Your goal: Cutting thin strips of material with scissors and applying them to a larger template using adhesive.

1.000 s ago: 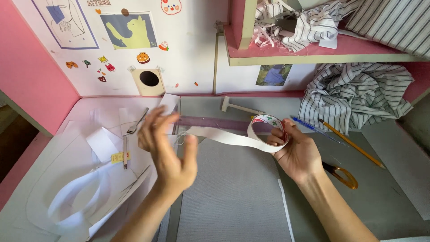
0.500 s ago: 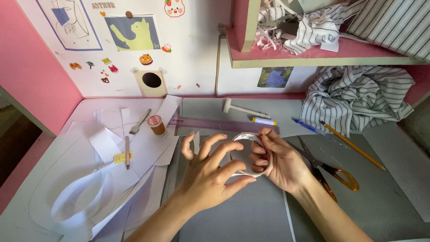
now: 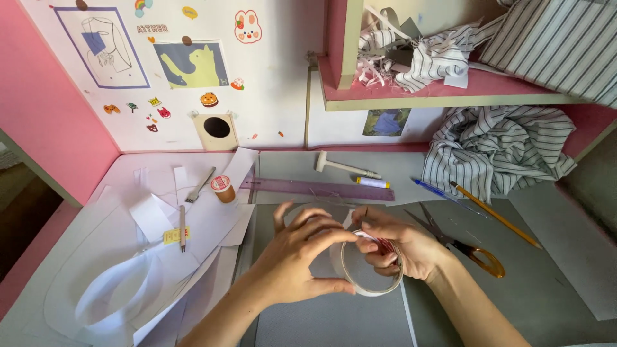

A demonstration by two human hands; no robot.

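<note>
I have a roll of white tape [image 3: 367, 268] between both hands, just above the grey cutting mat [image 3: 334, 321] at the middle of the desk. My left hand [image 3: 301, 257] curls round the near and left side of the roll, thumb under its lower edge and fingers spread over the top. My right hand [image 3: 402, 247] grips the far side, fingers bent tight against the rim. Just beside my right wrist lie scissors with orange handles [image 3: 466, 247], and a purple ruler [image 3: 321, 189] lies beyond my hands. A small spool of thread [image 3: 222, 188] stands on the white paper sheets [image 3: 193, 225] to my left.
</note>
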